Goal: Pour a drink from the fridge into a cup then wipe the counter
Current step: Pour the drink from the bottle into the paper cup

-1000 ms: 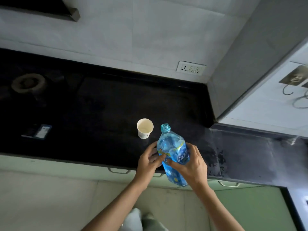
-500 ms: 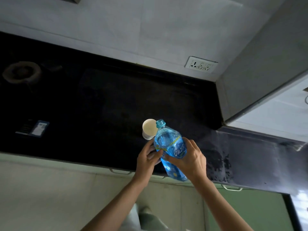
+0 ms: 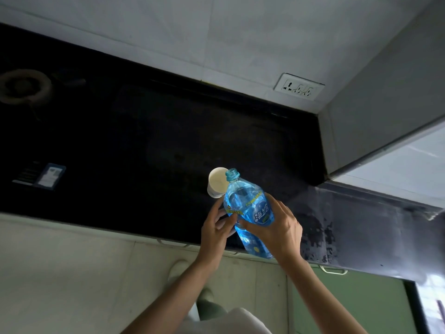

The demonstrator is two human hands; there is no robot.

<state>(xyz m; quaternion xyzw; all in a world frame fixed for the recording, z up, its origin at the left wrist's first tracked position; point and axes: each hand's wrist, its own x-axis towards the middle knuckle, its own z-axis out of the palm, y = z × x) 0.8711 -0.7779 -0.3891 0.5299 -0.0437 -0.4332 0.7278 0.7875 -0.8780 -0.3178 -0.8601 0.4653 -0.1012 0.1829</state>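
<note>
A blue plastic bottle (image 3: 248, 208) with its cap off is tilted, its open neck right over the rim of a white paper cup (image 3: 216, 182). The cup stands on the black counter (image 3: 144, 145). My right hand (image 3: 277, 227) grips the bottle's body from the right. My left hand (image 3: 216, 227) holds the bottle's left side with curled fingers. Liquid fills much of the bottle. The cup's lower right part is hidden behind the bottle.
A small card-like object (image 3: 49, 175) lies at the counter's left. A round burner ring (image 3: 24, 86) sits far left. A wall socket (image 3: 298, 86) is above the counter. A grey cabinet (image 3: 385, 92) juts out at right. Wet streaks (image 3: 317, 235) mark the counter's right part.
Both hands have tilted the bottle and carried it left toward the cup, so its neck went from beside the cup to over its rim. The view has shifted slightly.
</note>
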